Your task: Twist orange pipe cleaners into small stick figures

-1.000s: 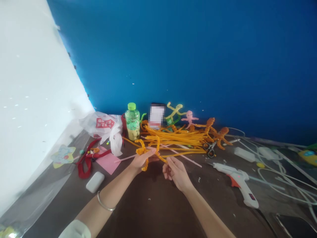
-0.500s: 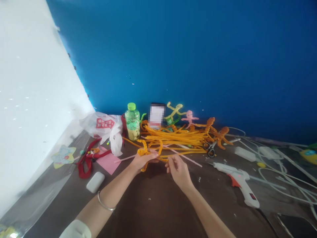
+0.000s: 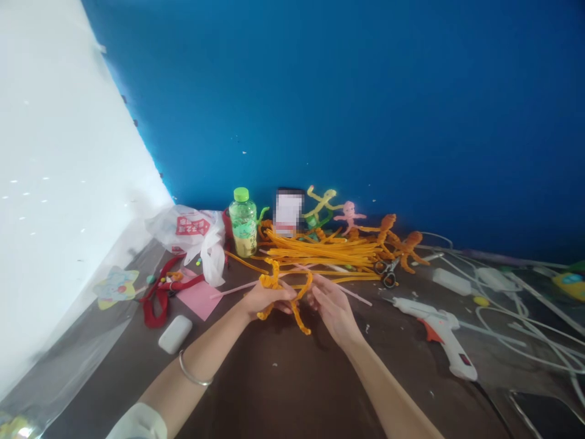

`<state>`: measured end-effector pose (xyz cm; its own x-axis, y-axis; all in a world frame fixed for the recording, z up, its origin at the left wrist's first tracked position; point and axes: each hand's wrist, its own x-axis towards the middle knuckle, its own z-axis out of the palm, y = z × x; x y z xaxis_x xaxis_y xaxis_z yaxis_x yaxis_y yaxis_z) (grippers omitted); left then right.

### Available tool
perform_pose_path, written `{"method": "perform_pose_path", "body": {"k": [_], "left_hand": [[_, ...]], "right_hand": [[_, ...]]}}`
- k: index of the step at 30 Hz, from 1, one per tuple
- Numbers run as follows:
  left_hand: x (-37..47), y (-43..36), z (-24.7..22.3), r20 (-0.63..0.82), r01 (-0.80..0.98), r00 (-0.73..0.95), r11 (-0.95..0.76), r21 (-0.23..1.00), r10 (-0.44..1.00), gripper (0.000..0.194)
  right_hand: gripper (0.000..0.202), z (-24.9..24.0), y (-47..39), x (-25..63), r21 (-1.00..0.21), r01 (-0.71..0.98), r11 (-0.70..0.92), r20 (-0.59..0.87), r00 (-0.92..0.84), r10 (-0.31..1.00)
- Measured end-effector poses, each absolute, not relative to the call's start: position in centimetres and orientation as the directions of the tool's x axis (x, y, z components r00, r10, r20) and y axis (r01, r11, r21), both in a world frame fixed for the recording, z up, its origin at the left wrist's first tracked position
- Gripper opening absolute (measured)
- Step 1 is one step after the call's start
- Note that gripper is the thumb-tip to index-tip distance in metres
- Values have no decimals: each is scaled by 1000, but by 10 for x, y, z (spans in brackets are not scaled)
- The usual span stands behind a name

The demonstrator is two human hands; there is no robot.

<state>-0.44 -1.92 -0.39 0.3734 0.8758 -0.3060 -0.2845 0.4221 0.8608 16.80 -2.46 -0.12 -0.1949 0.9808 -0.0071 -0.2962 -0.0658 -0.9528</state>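
Note:
An orange fuzzy pipe-cleaner figure (image 3: 270,281) with twisted limbs is held over the brown table. My left hand (image 3: 269,300) pinches it near its middle, thumb on top. Close to its right side, my right hand (image 3: 329,303) has its fingers bent together by an upright orange limb; whether the fingertips grip that limb is hard to make out. One twisted limb hangs down between the hands. Behind them lies a pile of loose orange pipe cleaners (image 3: 320,251), with scissors (image 3: 388,274) at its right end.
A green-capped bottle (image 3: 244,224), plastic bag (image 3: 194,231) and pink paper (image 3: 201,297) are behind and left. A white case (image 3: 175,334) lies by my left forearm. Finished figures stand at the back. On the right are a glue gun (image 3: 439,332), cables and a phone (image 3: 546,414).
The figure has turned in my left hand, and a twisted limb now points down between the hands. My right hand has shifted slightly, its fingers now nearer the upright limb.

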Motion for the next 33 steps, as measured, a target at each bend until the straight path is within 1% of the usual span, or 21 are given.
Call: {"method": "perform_pose_path", "body": {"k": [2,4,6,8,11,18,25,29,33], "left_hand": [[-4,-20,-3,-319,-254,388,433,865,865,27],[-3,-21,-1,-326,-243,391,438,865,861,28],[-3,-22,0,-328,-243,382,436,866,864,28],[-2,-22,0,-329,-251,361,430,867,873,28],[-2,-22,0,-330,-270,333,424,864,883,27],[-4,-18,-4,-306,-373,305,409,833,902,24],[-6,-15,-8,-295,-474,246,380,794,923,21],[-7,-15,-9,-258,-471,276,364,803,926,23],[-5,-16,-8,-256,-442,256,349,827,932,24]], "right_hand": [[29,0,-25,167,-916,-378,-136,-52,-226,973],[23,1,-26,168,-883,-436,-176,-77,-236,969],[23,1,-27,168,-848,-488,-207,-94,-246,965],[22,1,-28,169,-818,-528,-228,-104,-254,962],[16,2,-28,169,-799,-556,-230,-96,-259,961],[14,2,-28,170,-775,-576,-262,-116,-278,954],[10,-5,-24,172,-815,-528,-240,-118,-254,960],[13,-5,-22,172,-832,-498,-244,-152,-218,964],[11,-3,-22,171,-841,-507,-187,-93,-205,974]]}}
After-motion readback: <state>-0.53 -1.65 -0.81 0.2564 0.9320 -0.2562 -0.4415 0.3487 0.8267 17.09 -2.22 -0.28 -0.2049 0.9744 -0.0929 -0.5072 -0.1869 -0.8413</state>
